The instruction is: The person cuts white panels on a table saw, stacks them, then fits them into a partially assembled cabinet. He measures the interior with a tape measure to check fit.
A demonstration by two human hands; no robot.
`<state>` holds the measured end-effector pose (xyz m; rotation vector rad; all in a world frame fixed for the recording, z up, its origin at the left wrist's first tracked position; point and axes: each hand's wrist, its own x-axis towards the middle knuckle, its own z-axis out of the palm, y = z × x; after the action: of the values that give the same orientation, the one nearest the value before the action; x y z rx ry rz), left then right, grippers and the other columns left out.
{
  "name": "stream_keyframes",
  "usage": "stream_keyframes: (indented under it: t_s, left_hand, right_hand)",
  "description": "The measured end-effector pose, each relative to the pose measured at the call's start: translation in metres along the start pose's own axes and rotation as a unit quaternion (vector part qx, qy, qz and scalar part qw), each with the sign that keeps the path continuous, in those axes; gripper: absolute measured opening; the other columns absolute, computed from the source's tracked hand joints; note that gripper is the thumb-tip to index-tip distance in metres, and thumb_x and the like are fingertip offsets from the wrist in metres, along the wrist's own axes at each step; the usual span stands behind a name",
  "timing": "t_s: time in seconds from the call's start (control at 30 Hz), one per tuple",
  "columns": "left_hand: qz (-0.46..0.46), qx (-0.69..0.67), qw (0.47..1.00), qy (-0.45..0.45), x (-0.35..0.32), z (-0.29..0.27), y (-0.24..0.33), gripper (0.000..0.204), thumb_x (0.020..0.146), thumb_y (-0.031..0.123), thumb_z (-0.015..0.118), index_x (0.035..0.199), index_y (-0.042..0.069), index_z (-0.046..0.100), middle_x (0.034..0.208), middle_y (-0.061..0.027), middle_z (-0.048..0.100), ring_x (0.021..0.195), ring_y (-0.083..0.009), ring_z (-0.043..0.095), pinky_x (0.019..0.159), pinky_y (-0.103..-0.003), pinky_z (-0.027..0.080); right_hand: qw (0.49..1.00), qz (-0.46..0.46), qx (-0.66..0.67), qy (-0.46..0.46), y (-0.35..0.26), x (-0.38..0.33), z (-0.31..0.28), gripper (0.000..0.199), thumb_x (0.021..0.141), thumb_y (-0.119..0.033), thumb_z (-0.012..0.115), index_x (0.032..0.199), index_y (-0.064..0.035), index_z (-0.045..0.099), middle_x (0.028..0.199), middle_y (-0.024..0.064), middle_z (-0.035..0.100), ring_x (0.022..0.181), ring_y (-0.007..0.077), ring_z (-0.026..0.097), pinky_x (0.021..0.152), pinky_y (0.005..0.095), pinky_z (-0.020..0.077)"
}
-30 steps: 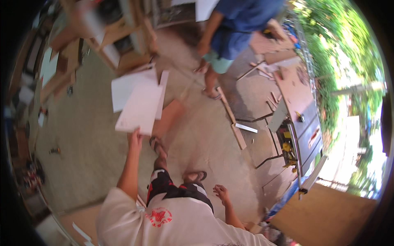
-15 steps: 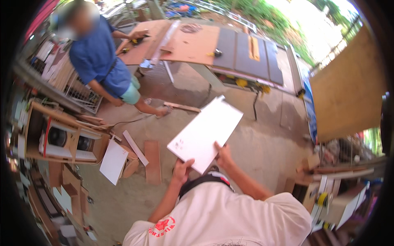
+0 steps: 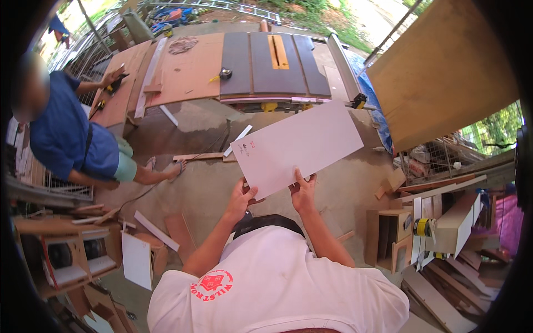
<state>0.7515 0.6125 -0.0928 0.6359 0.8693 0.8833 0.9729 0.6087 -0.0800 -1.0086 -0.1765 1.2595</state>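
Note:
A white rectangular board (image 3: 300,147) with small handwritten marks near its left end is held out in front of me, tilted up toward the right. My left hand (image 3: 240,201) grips its near left corner, thumb on top. Farther along the same near edge, my right hand (image 3: 303,191) pinches it with the thumb on the upper face and fingers beneath. Beyond the board stands a table saw (image 3: 272,72) with a dark top and a yellow insert (image 3: 277,52). The board's far corner overlaps the saw's front rail in view.
A person in blue (image 3: 72,122) stands at the left by a wooden worktable (image 3: 183,72), one hand on a tool. A speaker cabinet (image 3: 66,252) and offcuts lie lower left. Boxes (image 3: 386,238) and stacked planks (image 3: 444,294) fill the right. A large panel (image 3: 444,77) leans there.
My view has turned right, toward the saw. The board has swung to a flatter slant, its far end now pointing right. Both hands still hold it.

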Motion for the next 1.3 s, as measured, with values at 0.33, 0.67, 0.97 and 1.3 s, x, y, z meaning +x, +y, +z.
stream_keyframes:
  t_s: [0.33, 0.67, 0.97, 1.3]
  left_hand:
    - [-0.064, 0.082, 0.991, -0.086, 0.164, -0.041, 0.023, 0.055, 0.106, 0.024, 0.065, 0.153, 0.009, 0.041, 0.134, -0.0113, 0.063, 0.12, -0.0248, 0.066, 0.096, -0.045, 0.062]
    - [-0.053, 0.156, 0.986, -0.012, 0.334, -0.032, 0.001, 0.046, 0.109, 0.026, 0.06, 0.152, 0.011, 0.05, 0.128, -0.0061, 0.067, 0.112, -0.0212, 0.068, 0.091, -0.044, 0.064]
    - [0.102, 0.512, 0.841, 0.143, 0.438, 0.047, 0.0, 0.057, 0.099, 0.017, 0.073, 0.152, 0.006, 0.055, 0.113, -0.0169, 0.069, 0.098, -0.0257, 0.068, 0.087, -0.04, 0.058]
    - [0.237, 0.6, 0.758, 0.096, 0.445, 0.035, -0.006, 0.055, 0.091, 0.006, 0.077, 0.143, 0.005, 0.063, 0.134, -0.0191, 0.064, 0.117, -0.037, 0.063, 0.102, -0.044, 0.051]
  right_hand:
    - [0.998, 0.044, 0.022, 0.031, 0.016, 0.119, -0.015, 0.056, 0.098, -0.01, 0.074, 0.141, -0.0308, 0.044, 0.132, -0.0011, 0.063, 0.118, 0.0207, 0.065, 0.099, 0.0522, 0.0548]
    - [0.993, 0.089, 0.047, 0.06, 0.019, 0.294, -0.02, 0.064, 0.096, -0.009, 0.077, 0.145, -0.0264, 0.04, 0.133, 0.0012, 0.063, 0.122, 0.0236, 0.062, 0.099, 0.0571, 0.0528]
    - [0.985, 0.075, 0.119, 0.102, -0.014, 0.438, -0.036, 0.058, 0.098, -0.007, 0.074, 0.144, -0.0229, 0.042, 0.127, 0.0069, 0.063, 0.117, 0.0273, 0.063, 0.097, 0.0582, 0.0531]
    - [0.984, 0.148, 0.069, 0.072, -0.038, 0.472, -0.046, 0.033, 0.104, -0.021, 0.069, 0.133, -0.0072, 0.059, 0.121, 0.0094, 0.069, 0.109, 0.0282, 0.068, 0.094, 0.0567, 0.057]
